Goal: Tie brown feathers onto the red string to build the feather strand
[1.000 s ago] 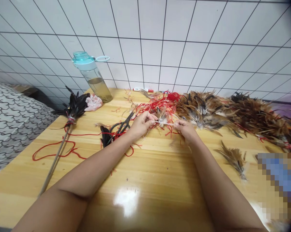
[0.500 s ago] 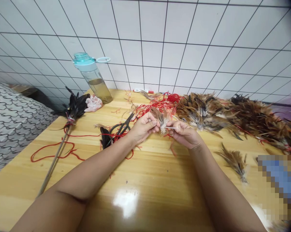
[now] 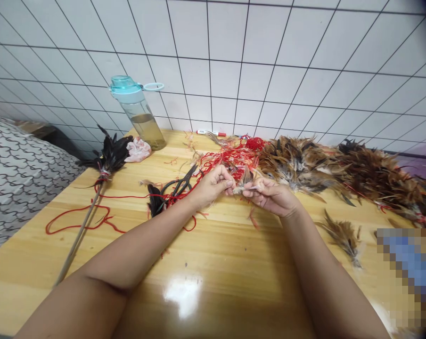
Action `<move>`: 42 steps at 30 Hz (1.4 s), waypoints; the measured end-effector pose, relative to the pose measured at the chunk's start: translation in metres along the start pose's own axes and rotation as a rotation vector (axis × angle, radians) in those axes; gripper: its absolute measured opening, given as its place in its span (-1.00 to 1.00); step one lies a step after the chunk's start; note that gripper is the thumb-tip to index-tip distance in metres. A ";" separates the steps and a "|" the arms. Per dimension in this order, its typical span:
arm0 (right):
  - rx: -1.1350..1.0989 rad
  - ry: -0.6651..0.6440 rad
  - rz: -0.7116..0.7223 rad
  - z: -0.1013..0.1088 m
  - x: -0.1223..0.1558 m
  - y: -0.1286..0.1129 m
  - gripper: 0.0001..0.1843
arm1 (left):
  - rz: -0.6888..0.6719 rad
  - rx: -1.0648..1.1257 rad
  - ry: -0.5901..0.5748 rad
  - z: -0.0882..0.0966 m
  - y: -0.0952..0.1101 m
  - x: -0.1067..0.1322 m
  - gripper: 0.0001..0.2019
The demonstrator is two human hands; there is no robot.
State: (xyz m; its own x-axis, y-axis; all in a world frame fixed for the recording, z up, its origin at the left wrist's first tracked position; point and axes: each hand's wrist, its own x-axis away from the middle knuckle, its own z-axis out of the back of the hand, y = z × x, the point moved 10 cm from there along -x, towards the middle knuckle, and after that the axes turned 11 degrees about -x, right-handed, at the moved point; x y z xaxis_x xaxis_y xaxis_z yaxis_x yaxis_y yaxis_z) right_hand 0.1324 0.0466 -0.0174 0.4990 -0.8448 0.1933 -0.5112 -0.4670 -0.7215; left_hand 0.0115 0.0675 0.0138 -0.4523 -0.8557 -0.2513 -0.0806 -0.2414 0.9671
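Over the middle of the table, my left hand (image 3: 218, 186) is closed in a pinch at the pale quill end of a small brown feather bunch (image 3: 247, 177). My right hand (image 3: 273, 195) is closed too, its thumb and forefinger on a thin pale strip (image 3: 254, 187) against the same bunch. The fingers partly hide the feathers. Beyond both hands lies a tangle of red string (image 3: 230, 157). Black scissors (image 3: 182, 186) rest beside my left wrist, next to a small tuft of black feathers (image 3: 156, 201).
A feather duster with a wooden stick (image 3: 79, 235) lies at left, red cord near it. A water bottle (image 3: 144, 125) stands by the tiled wall, beside crumpled pinkish plastic (image 3: 138, 149). Brown feather piles (image 3: 301, 162) fill the back right; a loose feather bunch (image 3: 342, 233) lies nearer.
The feather bunch has tilted and sunk between my hands, and less of it shows. The pale strip looks shorter. My hands have barely shifted.
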 end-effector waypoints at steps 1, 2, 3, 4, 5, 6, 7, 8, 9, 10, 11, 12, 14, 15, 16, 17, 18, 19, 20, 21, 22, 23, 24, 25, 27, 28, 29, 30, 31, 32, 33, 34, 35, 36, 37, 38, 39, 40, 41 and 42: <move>0.013 -0.010 -0.024 -0.002 0.001 0.002 -0.68 | 0.001 -0.010 0.002 0.000 0.001 0.000 -0.75; 0.029 -0.023 -0.033 -0.005 0.001 0.003 -0.68 | 0.002 -0.018 0.003 0.000 0.002 0.000 -0.76; 0.045 -0.040 -0.031 -0.008 0.002 0.002 -0.67 | 0.003 -0.025 0.004 -0.001 0.003 0.001 -0.76; 0.058 -0.060 -0.020 -0.012 0.003 0.001 -0.66 | 0.005 -0.034 0.005 -0.001 0.004 0.001 -0.77; 0.070 -0.081 -0.008 -0.016 0.003 -0.001 -0.64 | 0.006 -0.042 0.006 -0.001 0.005 0.001 -0.78; 0.085 -0.100 0.001 -0.019 0.004 -0.002 -0.63 | 0.006 -0.049 0.011 -0.002 0.006 0.001 -0.79; 0.103 -0.116 0.003 -0.022 0.004 -0.002 -0.62 | 0.007 -0.053 0.020 -0.001 0.006 0.001 -0.80; 0.124 -0.128 0.002 -0.024 0.005 -0.002 -0.60 | 0.008 -0.053 0.029 -0.001 0.006 0.000 -0.81; 0.146 -0.136 0.001 -0.025 0.005 -0.002 -0.60 | 0.008 -0.052 0.036 0.000 0.006 0.000 -0.82; 0.167 -0.140 0.000 -0.026 0.006 -0.003 -0.59 | 0.007 -0.054 0.039 0.000 0.005 0.000 -0.83; 0.185 -0.139 0.001 -0.026 0.007 -0.004 -0.60 | 0.004 -0.061 0.039 0.000 0.005 0.000 -0.84; 0.201 -0.137 0.002 -0.025 0.008 -0.006 -0.61 | 0.001 -0.073 0.036 -0.001 0.005 0.000 -0.85; 0.230 -0.134 0.006 -0.024 0.010 -0.009 -0.62 | -0.004 -0.105 0.028 -0.002 0.005 -0.001 -0.86; 0.245 -0.139 0.010 -0.025 0.011 -0.011 -0.63 | -0.003 -0.119 0.024 -0.003 0.006 -0.001 -0.86; 0.260 -0.150 0.016 -0.025 0.013 -0.013 -0.64 | 0.000 -0.131 0.018 -0.004 0.006 -0.001 -0.87; 0.277 -0.164 0.024 -0.026 0.014 -0.015 -0.64 | 0.005 -0.141 0.014 -0.004 0.006 -0.001 -0.87; 0.295 -0.182 0.031 -0.028 0.016 -0.017 -0.65 | 0.010 -0.151 0.011 -0.005 0.007 0.000 -0.87; 0.314 -0.200 0.040 -0.029 0.017 -0.018 -0.66 | 0.015 -0.162 0.010 -0.006 0.008 0.000 -0.87; 0.333 -0.219 0.046 -0.030 0.018 -0.019 -0.67 | 0.019 -0.172 0.010 -0.007 0.008 0.000 -0.87; 0.351 -0.238 0.051 -0.031 0.019 -0.019 -0.68 | 0.024 -0.182 0.013 -0.007 0.009 0.000 -0.87; 0.369 -0.254 0.054 -0.032 0.020 -0.018 -0.68 | 0.027 -0.190 0.017 -0.007 0.009 0.001 -0.86; 0.386 -0.269 0.054 -0.032 0.021 -0.018 -0.66 | 0.029 -0.199 0.021 -0.007 0.009 0.001 -0.86; 0.404 -0.283 0.053 -0.033 0.022 -0.017 -0.65 | 0.029 -0.206 0.024 -0.007 0.010 0.001 -0.87; 0.423 -0.295 0.052 -0.034 0.022 -0.016 -0.63 | 0.028 -0.213 0.026 -0.007 0.010 0.001 -0.87; 0.456 -0.305 0.049 -0.035 0.024 -0.016 -0.61 | 0.029 -0.223 0.024 -0.008 0.010 0.001 -0.88; 0.467 -0.305 0.047 -0.035 0.024 -0.016 -0.61 | 0.031 -0.223 0.021 -0.009 0.009 0.001 -0.88; 0.473 -0.301 0.045 -0.035 0.025 -0.016 -0.60 | 0.035 -0.221 0.020 -0.009 0.008 0.001 -0.89; 0.476 -0.293 0.042 -0.033 0.024 -0.016 -0.60 | 0.038 -0.217 0.021 -0.009 0.007 0.001 -0.88; 0.474 -0.283 0.038 -0.032 0.024 -0.015 -0.59 | 0.041 -0.215 0.022 -0.008 0.005 0.000 -0.88; 0.467 -0.275 0.030 -0.029 0.023 -0.013 -0.58 | 0.044 -0.215 0.021 -0.008 0.004 0.000 -0.88; 0.456 -0.269 0.020 -0.026 0.022 -0.011 -0.58 | 0.049 -0.220 0.016 -0.008 0.003 0.000 -0.88; 0.437 -0.260 0.014 -0.022 0.021 -0.009 -0.58 | 0.055 -0.231 0.006 -0.009 0.001 0.000 -0.88; 0.415 -0.249 0.007 -0.017 0.019 -0.006 -0.58 | 0.064 -0.250 -0.007 -0.010 -0.001 0.001 -0.88; 0.392 -0.237 0.002 -0.011 0.017 -0.004 -0.59 | 0.075 -0.277 -0.023 -0.011 -0.003 0.002 -0.89; 0.365 -0.210 0.007 -0.004 0.014 -0.003 -0.60 | 0.085 -0.312 -0.039 -0.013 -0.005 0.003 -0.91; 0.349 -0.183 0.009 0.003 0.012 -0.001 -0.61 | 0.088 -0.355 -0.054 -0.015 -0.005 0.004 -0.93; 0.340 -0.156 0.009 0.009 0.010 0.000 -0.61 | 0.085 -0.407 -0.066 -0.017 -0.005 0.005 -0.95; 0.336 -0.132 0.010 0.013 0.008 0.001 -0.62 | 0.078 -0.469 -0.077 -0.019 -0.004 0.007 -0.97; 0.336 -0.117 0.009 0.016 0.006 0.001 -0.62 | 0.072 -0.534 -0.085 -0.021 -0.003 0.008 -0.97; 0.335 -0.108 0.009 0.017 0.005 0.002 -0.62 | 0.070 -0.598 -0.089 -0.023 -0.002 0.009 -0.96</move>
State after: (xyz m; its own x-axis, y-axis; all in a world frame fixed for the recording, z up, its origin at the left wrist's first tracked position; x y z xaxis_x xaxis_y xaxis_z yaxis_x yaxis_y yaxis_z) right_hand 0.1457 0.0463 -0.0291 0.5756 -0.8078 0.1272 -0.2671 -0.3327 -0.9044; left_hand 0.0284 0.0498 0.0092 -0.5130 -0.8435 -0.1590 0.4534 -0.4236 0.7842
